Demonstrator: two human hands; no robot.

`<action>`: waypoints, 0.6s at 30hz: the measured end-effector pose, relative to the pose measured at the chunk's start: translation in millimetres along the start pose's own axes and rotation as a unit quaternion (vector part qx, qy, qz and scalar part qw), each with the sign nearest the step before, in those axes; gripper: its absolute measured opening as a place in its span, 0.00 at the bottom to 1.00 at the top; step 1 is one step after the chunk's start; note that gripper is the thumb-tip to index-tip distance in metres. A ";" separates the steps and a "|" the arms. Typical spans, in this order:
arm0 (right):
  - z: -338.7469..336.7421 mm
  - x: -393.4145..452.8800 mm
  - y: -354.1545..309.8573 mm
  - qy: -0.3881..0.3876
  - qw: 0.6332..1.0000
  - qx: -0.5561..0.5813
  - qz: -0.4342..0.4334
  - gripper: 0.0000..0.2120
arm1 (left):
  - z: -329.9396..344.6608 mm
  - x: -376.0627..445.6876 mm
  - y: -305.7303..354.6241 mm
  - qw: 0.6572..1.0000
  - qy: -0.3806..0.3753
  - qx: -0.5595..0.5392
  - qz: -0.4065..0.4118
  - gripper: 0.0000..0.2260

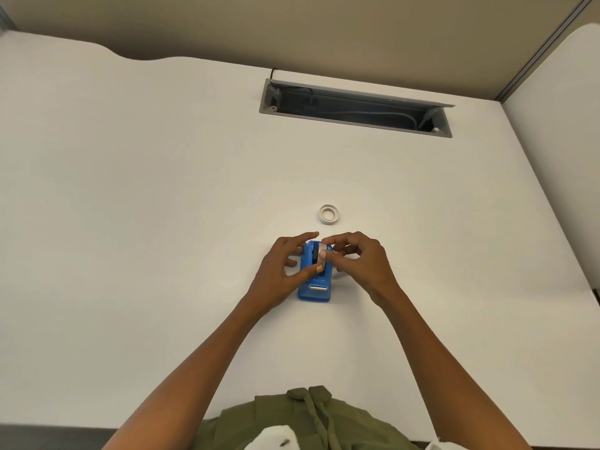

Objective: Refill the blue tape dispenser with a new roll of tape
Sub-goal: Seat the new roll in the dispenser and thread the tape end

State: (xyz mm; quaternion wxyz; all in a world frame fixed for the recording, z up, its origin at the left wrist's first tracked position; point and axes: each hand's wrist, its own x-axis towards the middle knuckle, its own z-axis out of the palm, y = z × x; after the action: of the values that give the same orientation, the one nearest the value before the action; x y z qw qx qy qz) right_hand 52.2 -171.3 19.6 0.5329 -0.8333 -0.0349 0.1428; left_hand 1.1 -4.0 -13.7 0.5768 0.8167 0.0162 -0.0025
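Note:
The blue tape dispenser (pixel 314 289) lies on the white desk (pixel 162 190), its metal cutter toward me. My left hand (pixel 281 267) grips its left side, thumb on the top. My right hand (pixel 354 263) pinches a pale tape roll (pixel 321 250) standing in the dispenser's slot, next to a dark hub. A second small white ring of tape (pixel 329 214) lies flat on the desk just beyond the dispenser, touched by neither hand.
A grey cable tray (pixel 357 107) with its lid up is sunk into the desk at the back. A beige partition wall runs behind it. A second desk surface (pixel 558 125) adjoins at the right.

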 end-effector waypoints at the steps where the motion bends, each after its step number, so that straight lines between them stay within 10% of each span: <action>1: 0.7 1.1 -1.1 -0.002 1.000 0.013 0.010 0.08 | -0.5 -0.2 0.2 1.000 0.000 -0.002 0.000 0.24; 18: 3.2 -4.2 9.5 -0.010 0.998 0.056 -0.030 0.07 | 1.6 -0.4 -0.8 1.000 -0.002 0.006 -0.009 0.20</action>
State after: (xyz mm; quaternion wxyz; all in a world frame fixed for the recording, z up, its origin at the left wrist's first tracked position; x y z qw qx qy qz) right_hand 46.4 -173.4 10.7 0.5827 -0.7990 -0.0571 0.1374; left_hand 0.7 -5.2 -14.9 0.5718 0.8200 0.0224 -0.0091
